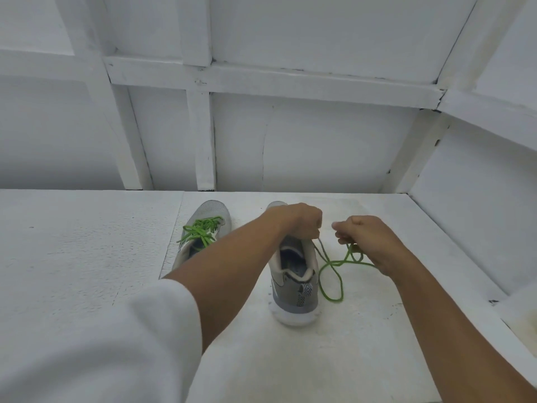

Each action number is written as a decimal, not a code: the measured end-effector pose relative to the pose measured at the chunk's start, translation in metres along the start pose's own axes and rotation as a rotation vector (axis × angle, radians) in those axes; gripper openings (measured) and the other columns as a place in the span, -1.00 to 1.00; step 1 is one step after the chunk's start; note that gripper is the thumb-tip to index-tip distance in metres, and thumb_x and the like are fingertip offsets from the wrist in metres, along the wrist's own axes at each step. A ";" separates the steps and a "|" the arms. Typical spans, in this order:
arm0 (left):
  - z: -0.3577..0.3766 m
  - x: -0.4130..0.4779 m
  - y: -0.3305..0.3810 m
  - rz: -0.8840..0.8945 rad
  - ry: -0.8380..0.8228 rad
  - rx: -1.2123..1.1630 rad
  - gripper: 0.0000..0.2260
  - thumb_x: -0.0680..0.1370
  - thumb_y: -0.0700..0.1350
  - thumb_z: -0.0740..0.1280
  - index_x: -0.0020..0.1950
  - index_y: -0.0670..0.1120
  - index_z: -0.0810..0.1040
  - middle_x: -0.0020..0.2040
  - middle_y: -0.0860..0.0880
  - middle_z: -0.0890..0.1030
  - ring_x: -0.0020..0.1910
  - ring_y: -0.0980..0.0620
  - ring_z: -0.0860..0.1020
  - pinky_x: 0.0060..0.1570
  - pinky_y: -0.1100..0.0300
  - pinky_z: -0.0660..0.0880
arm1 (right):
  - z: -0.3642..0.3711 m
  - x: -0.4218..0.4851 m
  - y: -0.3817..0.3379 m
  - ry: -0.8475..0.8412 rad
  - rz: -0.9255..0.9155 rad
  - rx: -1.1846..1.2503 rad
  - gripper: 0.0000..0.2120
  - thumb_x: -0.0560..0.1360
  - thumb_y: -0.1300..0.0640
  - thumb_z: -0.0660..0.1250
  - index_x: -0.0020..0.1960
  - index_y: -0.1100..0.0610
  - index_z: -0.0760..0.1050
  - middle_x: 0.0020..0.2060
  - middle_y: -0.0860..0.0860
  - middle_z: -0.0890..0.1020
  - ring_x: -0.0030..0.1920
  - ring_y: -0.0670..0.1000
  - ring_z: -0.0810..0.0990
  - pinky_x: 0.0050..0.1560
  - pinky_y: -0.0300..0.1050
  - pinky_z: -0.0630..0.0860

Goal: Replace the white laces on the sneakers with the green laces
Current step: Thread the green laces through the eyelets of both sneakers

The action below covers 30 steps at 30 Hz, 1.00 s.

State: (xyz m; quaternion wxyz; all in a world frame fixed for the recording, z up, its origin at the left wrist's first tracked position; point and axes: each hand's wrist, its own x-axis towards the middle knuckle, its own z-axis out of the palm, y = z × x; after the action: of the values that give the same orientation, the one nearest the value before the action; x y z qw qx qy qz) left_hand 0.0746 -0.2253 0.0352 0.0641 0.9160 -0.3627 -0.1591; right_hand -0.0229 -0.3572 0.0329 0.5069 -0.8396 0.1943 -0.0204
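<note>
Handling: green lace (331,269) light, limp; slack loops at sneaker (293,286) 3 o'clock. Left hand (299,221) pinches strand; right hand (369,242) curls round bunch. Grip near tip.

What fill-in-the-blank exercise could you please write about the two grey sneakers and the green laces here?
The tied lace on the farther grey mesh sneaker is coloured ____. The loose green lace trails on the white table to the ____ of the nearer grey sneaker. The left hand and right hand both pinch that loose ____.
Missing words: green; right; lace.
</note>
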 end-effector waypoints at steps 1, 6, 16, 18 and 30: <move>0.000 0.000 -0.002 -0.015 0.016 -0.054 -0.67 0.59 -0.08 0.23 0.36 -0.07 0.41 0.28 -0.06 0.51 0.15 -0.05 0.47 -0.02 0.16 0.34 | -0.001 -0.001 -0.001 -0.028 0.000 -0.033 -0.75 0.52 0.07 0.38 -0.28 0.15 0.50 -0.19 0.06 0.67 -0.10 0.03 0.64 -0.10 -0.09 0.51; -0.013 -0.006 -0.008 -0.039 0.215 -0.609 -0.76 0.55 -0.14 0.31 0.19 -0.17 0.50 0.03 -0.07 0.57 -0.03 0.00 0.49 -0.03 0.16 0.43 | -0.002 -0.003 -0.011 -0.184 -0.007 -0.133 -0.84 0.53 0.12 0.38 -0.12 0.22 0.58 -0.13 0.09 0.70 -0.10 0.02 0.69 -0.06 -0.10 0.60; -0.082 -0.039 0.001 0.156 0.400 -0.870 -0.80 0.50 -0.17 0.33 0.11 -0.06 0.47 -0.15 -0.04 0.61 -0.16 0.06 0.56 -0.16 0.22 0.40 | -0.011 0.003 -0.057 -0.143 0.054 0.064 -0.62 0.55 0.23 0.35 0.31 0.18 0.32 0.08 0.20 0.61 -0.18 0.19 0.72 -0.05 0.06 0.66; -0.087 -0.046 0.006 0.191 0.418 -0.830 -0.78 0.50 -0.17 0.34 0.14 -0.06 0.46 -0.16 -0.02 0.61 -0.20 0.09 0.55 -0.19 0.27 0.41 | -0.013 0.004 -0.066 -0.128 0.078 -0.112 -0.42 0.54 0.10 0.39 0.46 0.07 0.20 0.18 0.15 0.56 -0.19 0.18 0.71 -0.12 0.06 0.67; -0.074 -0.078 0.020 0.234 0.457 -0.653 -0.88 0.47 -0.18 0.35 -0.02 -0.05 0.62 -0.24 0.10 0.69 -0.25 0.14 0.59 -0.19 0.22 0.51 | -0.065 0.024 -0.079 -0.344 0.076 0.445 -0.87 0.57 0.27 0.17 -0.01 0.28 0.47 0.03 0.22 0.67 0.08 0.17 0.67 0.09 0.10 0.58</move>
State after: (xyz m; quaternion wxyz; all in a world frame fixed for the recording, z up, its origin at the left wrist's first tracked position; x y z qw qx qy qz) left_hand 0.0332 -0.1869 0.1286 0.4479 0.8119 -0.3711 -0.0498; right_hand 0.0085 -0.3880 0.1283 0.7045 -0.6911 0.1274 0.0991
